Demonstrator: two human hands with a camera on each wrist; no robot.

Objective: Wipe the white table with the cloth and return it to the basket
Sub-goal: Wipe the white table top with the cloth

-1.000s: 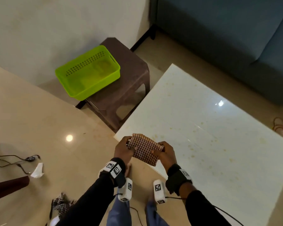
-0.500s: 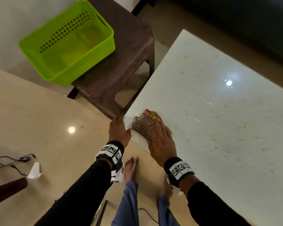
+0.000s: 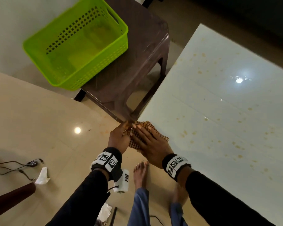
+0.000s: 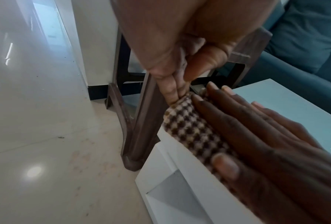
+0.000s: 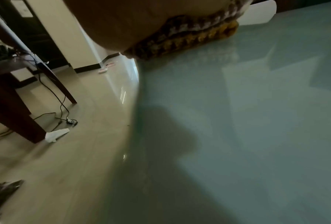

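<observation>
While the cloth [image 3: 138,136] sat on the near-left corner of the white table [image 3: 219,111], I had the right hand [image 3: 151,144] flat on top of it, fingers straight, pressing down — nothing gripped. Left hand [image 3: 119,138] was just off the table edge, fingers pinching the cloth's overhanging corner. Dirty surface ran away from the fingertips, far and to the right, so the right hand looked placed to push. Basket [image 3: 39,46] sat on the stool [image 3: 147,46] to the left — nearer my left hand.
</observation>
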